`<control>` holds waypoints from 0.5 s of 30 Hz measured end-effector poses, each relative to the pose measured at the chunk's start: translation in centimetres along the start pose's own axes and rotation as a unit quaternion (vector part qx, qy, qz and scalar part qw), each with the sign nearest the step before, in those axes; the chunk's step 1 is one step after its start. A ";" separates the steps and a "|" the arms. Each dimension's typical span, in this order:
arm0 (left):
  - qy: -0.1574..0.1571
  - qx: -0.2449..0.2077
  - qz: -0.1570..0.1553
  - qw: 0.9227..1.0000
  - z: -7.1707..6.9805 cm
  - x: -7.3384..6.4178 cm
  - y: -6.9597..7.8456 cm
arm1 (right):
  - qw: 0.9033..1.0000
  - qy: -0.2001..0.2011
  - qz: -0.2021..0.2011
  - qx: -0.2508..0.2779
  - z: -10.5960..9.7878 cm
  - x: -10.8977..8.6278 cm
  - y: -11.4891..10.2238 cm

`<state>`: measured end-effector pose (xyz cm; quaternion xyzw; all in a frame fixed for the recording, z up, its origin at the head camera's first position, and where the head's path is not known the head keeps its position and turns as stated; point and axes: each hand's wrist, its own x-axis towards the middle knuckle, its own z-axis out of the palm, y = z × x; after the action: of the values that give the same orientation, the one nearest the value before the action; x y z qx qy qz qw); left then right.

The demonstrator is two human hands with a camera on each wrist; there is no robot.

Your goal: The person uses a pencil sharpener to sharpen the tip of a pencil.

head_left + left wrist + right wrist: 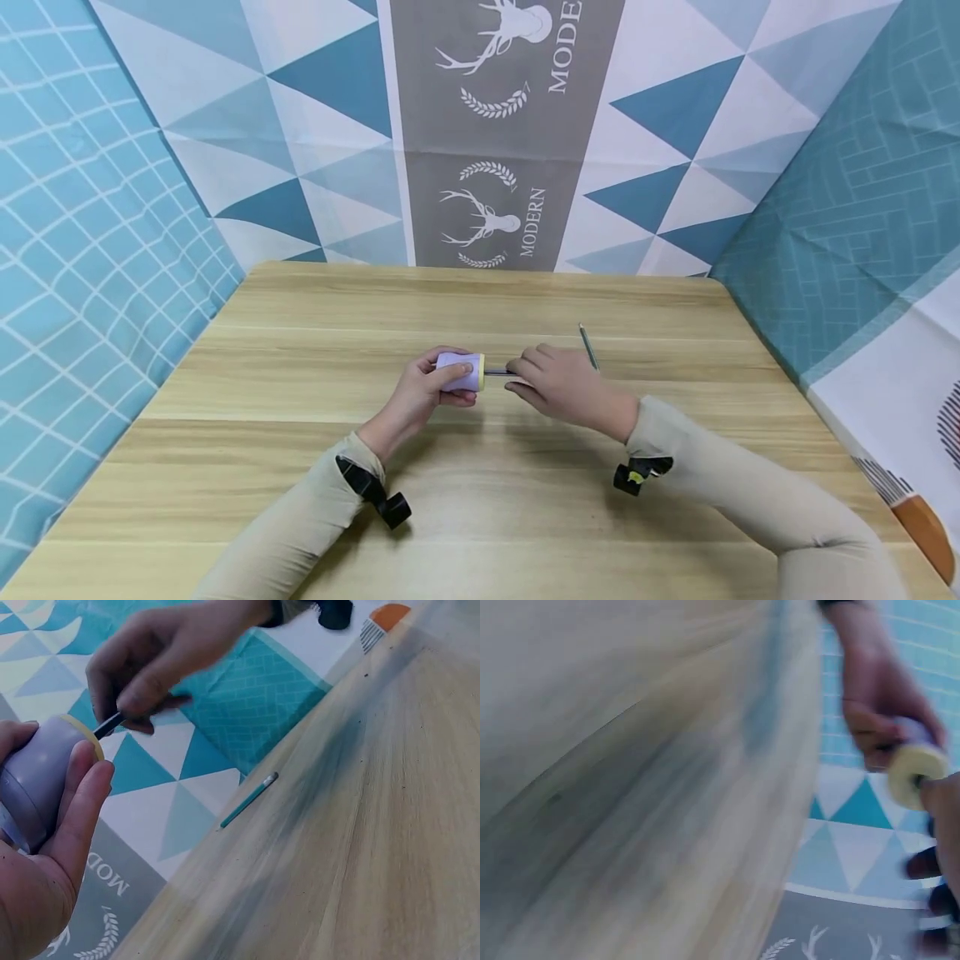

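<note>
My left hand [416,390] grips a lavender, barrel-shaped pencil sharpener [46,765], its thumb lying along the near side. The sharpener's pale yellow end faces right, with a dark hole in its middle. A thin dark pencil [498,372] runs from that end to my right hand [561,385], which pinches it between thumb and fingers. The pencil's tip is hidden inside the sharpener, and the right hand covers its other end. Both hands are held above the middle of the table. In the right wrist view the right hand is blurred at the edge.
A second pencil, teal [247,802] with a pale, eraser-like end, lies on the wooden table [480,517] just beyond the right hand. Patterned cloths [330,125] hang behind the table and along both sides. Small black cameras are strapped to both wrists.
</note>
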<state>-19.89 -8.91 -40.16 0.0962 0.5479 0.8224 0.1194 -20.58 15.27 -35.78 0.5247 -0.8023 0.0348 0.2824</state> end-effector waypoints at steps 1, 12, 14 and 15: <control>0.003 -0.003 0.000 1.000 0.1 0.0 0.0 | 0.997 0.033 -0.036 -0.063 0.4 0.0 0.0; 0.035 -0.036 -0.035 0.998 0.3 -0.1 -0.8 | 0.988 0.071 -0.084 -0.110 1.9 0.6 0.0; 0.033 -0.030 -0.036 0.998 0.2 -0.1 -0.8 | 0.999 0.024 -0.030 -0.008 1.7 0.8 -0.2; 0.031 -0.027 -0.035 0.999 0.1 -0.2 -0.8 | 0.998 -0.006 0.009 0.060 1.5 0.9 -0.2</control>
<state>-19.63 -8.53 -40.87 0.0480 0.5321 0.8346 0.1338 -21.31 13.90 -36.65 0.5340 -0.8048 0.0824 0.2456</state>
